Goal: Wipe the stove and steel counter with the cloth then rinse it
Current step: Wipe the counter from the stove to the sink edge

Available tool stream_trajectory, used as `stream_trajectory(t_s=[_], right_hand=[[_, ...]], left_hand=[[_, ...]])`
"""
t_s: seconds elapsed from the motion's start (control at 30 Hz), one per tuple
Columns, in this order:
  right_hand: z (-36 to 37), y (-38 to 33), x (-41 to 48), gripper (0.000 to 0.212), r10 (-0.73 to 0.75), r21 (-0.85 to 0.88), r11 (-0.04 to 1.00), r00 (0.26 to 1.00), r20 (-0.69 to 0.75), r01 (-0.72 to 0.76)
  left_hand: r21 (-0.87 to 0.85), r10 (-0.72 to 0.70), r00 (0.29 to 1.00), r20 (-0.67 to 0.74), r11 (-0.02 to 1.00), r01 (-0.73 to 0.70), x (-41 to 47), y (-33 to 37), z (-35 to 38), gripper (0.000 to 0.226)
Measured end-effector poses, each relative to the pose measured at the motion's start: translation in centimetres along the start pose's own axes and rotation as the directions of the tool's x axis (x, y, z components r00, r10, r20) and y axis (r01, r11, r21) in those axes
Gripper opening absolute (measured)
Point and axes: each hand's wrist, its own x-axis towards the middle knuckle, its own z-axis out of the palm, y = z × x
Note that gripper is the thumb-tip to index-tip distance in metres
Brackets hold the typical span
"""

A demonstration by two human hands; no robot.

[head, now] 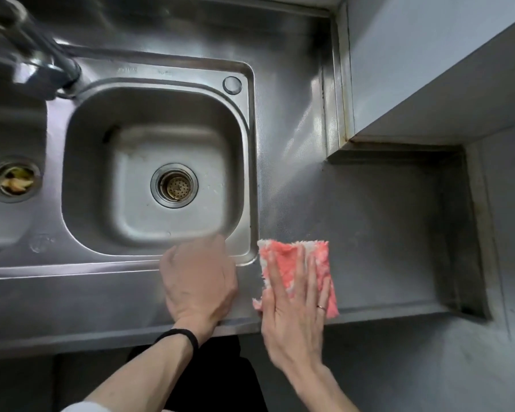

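Observation:
A folded pink-and-white cloth (318, 257) lies flat on the steel counter (384, 233), just right of the sink's front right corner. My right hand (295, 316) presses down on it with fingers stretched out flat, a ring on one finger. My left hand (199, 281) rests beside it on the counter's front strip, fingers curled over the rim of the sink (244, 120), holding nothing. The stove is out of view.
The right sink bowl has a strainer drain (174, 185). A second bowl at far left has a drain with food scraps (14, 179). A faucet (33, 52) stands at the top left. A grey wall ledge (428, 84) bounds the counter on the right.

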Motion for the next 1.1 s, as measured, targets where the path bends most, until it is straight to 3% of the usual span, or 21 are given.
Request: stream_trajectory(t_s=[0.17,0.5,0.83,1.1], right_hand=[[-0.8,0.3,3.1,0.059,-0.044,0.004,0.999,0.999,0.004,0.044],[-3.6,-2.5,19.7,0.057,-0.033,0.042,0.998,0.995,-0.091,0.037],[-6.6,-2.8,30.2,0.058,-0.185,-0.037,0.982,0.981,-0.055,0.184],[-8.1,-3.0,37.4,0.058,-0.298,-0.033,0.954,0.954,-0.020,0.298]], left_hand=[[-0.024,0.007,1.000,-0.010,1.000,-0.007,0.1,-0.1,-0.1,0.037],[-0.027,0.011,1.000,-0.019,1.000,-0.012,0.1,-0.3,-0.1,0.036],[-0.007,0.009,0.995,-0.100,1.000,-0.009,-0.1,-0.3,0.9,0.043],[-0.012,-0.003,0.999,-0.052,1.000,0.003,0.0,-0.1,0.4,0.041]])
